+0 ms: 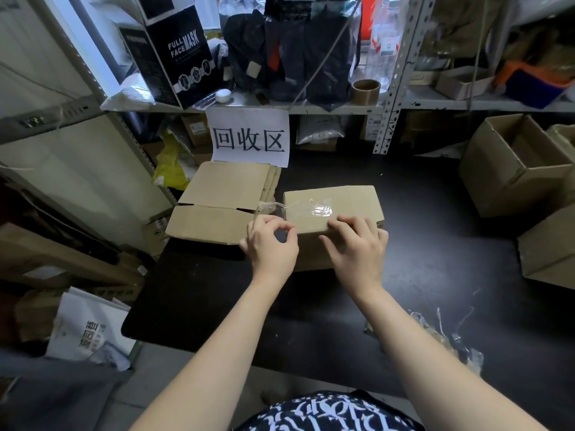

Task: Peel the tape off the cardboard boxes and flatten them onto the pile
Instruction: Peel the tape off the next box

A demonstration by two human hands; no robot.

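Nearest, a black-and-white patterned garment (326,412) fills the bottom edge, and both bare forearms reach forward over the black table (217,300).

1. Loose material: a heap of crumpled clear film (435,340) lies on the table just right of the right forearm.
2. Left hand (270,244): positioned at the near left corner of the cardboard box (351,197). Thumb and index finger are curled tip to tip in a narrow pinch. A thin strand of the tape (311,209) runs from the box's left edge down to this hand.
3. Right hand (357,244): set against the near side of the box. The bent fingers hook over the near top edge and hold the box; the thumb lies on the near face.
4. Cardboard box: stands closed on the table at centre. Clear tape lies across its top, glossy at the middle, with a wrinkled loose end lifted off the left edge.
5. Pile (224,194): flattened cardboard lies just left of the box, partly overhanging the table's left edge.
6. Right side: open empty boxes (513,163) stand well apart from the work.
7. Rear: a white paper sign (249,138) with three printed characters hangs from the shelf (326,107) behind the pile. On the shelf stand a black carton (177,54) marked "FULL FACE MASK" and a brown tape roll (366,91).
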